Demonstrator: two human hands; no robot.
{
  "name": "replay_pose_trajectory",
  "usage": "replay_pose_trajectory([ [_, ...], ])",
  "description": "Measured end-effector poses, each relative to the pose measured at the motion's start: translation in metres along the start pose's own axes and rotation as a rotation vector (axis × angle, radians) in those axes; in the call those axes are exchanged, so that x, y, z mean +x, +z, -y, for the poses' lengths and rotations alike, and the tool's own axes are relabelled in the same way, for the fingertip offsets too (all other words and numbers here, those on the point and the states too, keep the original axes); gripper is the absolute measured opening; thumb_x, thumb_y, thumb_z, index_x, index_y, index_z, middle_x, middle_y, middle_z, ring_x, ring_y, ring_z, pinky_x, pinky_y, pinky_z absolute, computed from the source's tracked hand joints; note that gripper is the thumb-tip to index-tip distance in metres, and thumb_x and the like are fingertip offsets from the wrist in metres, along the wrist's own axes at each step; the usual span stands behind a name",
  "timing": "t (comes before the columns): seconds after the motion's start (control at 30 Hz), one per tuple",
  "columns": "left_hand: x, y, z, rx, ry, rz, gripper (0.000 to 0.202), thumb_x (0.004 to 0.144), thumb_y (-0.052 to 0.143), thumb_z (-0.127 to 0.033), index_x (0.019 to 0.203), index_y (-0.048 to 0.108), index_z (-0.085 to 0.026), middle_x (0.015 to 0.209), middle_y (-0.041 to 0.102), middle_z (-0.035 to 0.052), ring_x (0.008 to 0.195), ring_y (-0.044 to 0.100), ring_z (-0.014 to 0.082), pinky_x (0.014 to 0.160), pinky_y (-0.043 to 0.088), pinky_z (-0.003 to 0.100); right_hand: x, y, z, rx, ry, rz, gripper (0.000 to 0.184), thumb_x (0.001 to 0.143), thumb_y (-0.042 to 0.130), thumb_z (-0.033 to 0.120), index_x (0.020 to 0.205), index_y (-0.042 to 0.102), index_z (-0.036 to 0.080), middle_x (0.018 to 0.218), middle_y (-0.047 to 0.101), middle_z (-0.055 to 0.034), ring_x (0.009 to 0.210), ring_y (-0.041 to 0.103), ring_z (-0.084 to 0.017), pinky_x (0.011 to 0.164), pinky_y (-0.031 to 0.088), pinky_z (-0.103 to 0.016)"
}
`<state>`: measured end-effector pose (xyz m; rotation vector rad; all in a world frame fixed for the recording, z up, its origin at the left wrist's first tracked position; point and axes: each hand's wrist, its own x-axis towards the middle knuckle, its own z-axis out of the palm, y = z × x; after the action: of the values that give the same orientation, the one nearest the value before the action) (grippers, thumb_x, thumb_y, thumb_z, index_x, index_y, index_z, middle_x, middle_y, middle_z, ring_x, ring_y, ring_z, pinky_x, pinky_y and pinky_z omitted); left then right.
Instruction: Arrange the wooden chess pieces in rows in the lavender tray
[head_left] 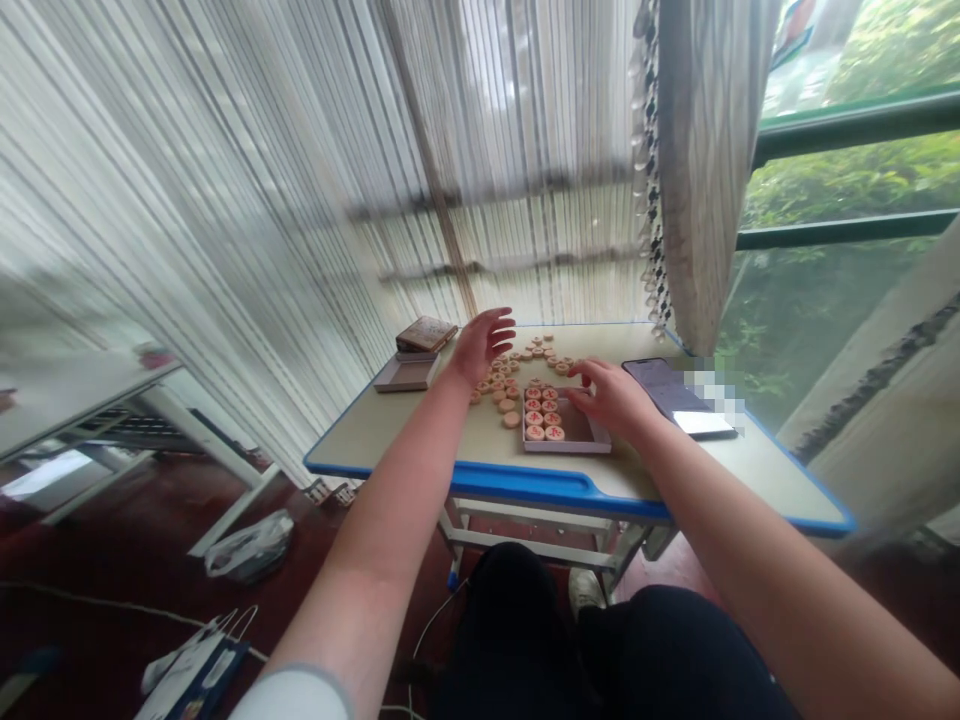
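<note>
My left hand [484, 345] hovers over the left side of a pile of loose Chinese chess pieces [499, 378], its fingers apart and nothing in them. Over the right part of a shallow open box [574, 446] is my right hand [604, 392], thumb and index finger apart, with no piece visible between them. Inside the box, round wooden pieces with red characters [534, 419] stand in two columns along the left side. More loose pieces [538, 351] lie scattered behind the box, some close to my right fingertips.
A phone [679, 400] lies right of my right hand. At the back left of the desk [405, 435] are a shallow box lid [409, 373] and a patterned box [427, 333]. String curtains [525, 250] hang behind the desk. Bags [251, 545] lie on the floor at left.
</note>
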<state>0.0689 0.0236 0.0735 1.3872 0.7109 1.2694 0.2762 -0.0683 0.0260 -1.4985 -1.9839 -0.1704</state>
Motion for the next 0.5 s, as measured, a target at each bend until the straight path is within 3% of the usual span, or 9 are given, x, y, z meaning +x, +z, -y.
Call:
replay_pose_trajectory([
  [0.13, -0.005, -0.022, 0.013, 0.319, 0.073, -0.129, 0.025, 0.077, 0.053, -0.030, 0.097, 0.063, -0.018, 0.086, 0.065, 0.0054, 0.071, 0.059, 0.0112, 0.060, 0.045, 0.022, -0.001, 0.003, -0.002, 0.039, -0.081, 0.027, 0.030, 0.079, 0.050, 0.043, 0.092, 0.062, 0.019, 0.083, 0.061, -0.0066, 0.080, 0.054, -0.020, 0.071, 0.040, -0.030],
  [0.23, -0.017, -0.046, 0.017, 0.622, 0.181, -0.165, 0.024, 0.078, 0.052, -0.026, 0.096, 0.065, -0.017, 0.077, 0.065, 0.0043, 0.071, 0.059, 0.0125, 0.068, 0.046, 0.025, -0.001, 0.002, -0.002, 0.055, -0.106, 0.049, 0.032, 0.079, 0.049, 0.045, 0.093, 0.062, 0.019, 0.083, 0.061, -0.0069, 0.080, 0.055, -0.020, 0.072, 0.041, -0.031],
  [0.3, -0.029, -0.060, 0.018, 0.754, 0.230, -0.202, 0.025, 0.077, 0.054, -0.025, 0.097, 0.066, -0.018, 0.081, 0.066, 0.0051, 0.074, 0.059, 0.0138, 0.073, 0.046, 0.027, -0.002, 0.000, 0.000, 0.060, -0.109, 0.041, 0.035, 0.079, 0.049, 0.046, 0.094, 0.063, 0.018, 0.082, 0.062, -0.0072, 0.080, 0.055, -0.021, 0.072, 0.041, -0.032],
  [0.4, -0.044, -0.073, 0.022, 0.797, 0.183, -0.240, 0.030, 0.076, 0.053, -0.023, 0.104, 0.063, -0.017, 0.083, 0.066, 0.0056, 0.073, 0.059, 0.0150, 0.070, 0.047, 0.028, -0.002, -0.003, 0.005, 0.075, -0.123, 0.047, 0.037, 0.079, 0.048, 0.047, 0.095, 0.063, 0.018, 0.081, 0.062, -0.0073, 0.081, 0.055, -0.021, 0.073, 0.041, -0.033],
  [0.5, -0.052, -0.075, 0.028, 0.907, 0.139, -0.181, 0.030, 0.074, 0.052, -0.016, 0.102, 0.063, -0.019, 0.081, 0.065, 0.0045, 0.072, 0.059, 0.0156, 0.072, 0.047, 0.029, -0.003, -0.006, 0.009, 0.119, -0.167, 0.080, 0.034, 0.081, 0.047, 0.045, 0.096, 0.064, 0.019, 0.083, 0.064, -0.0069, 0.085, 0.055, -0.022, 0.075, 0.040, -0.033],
])
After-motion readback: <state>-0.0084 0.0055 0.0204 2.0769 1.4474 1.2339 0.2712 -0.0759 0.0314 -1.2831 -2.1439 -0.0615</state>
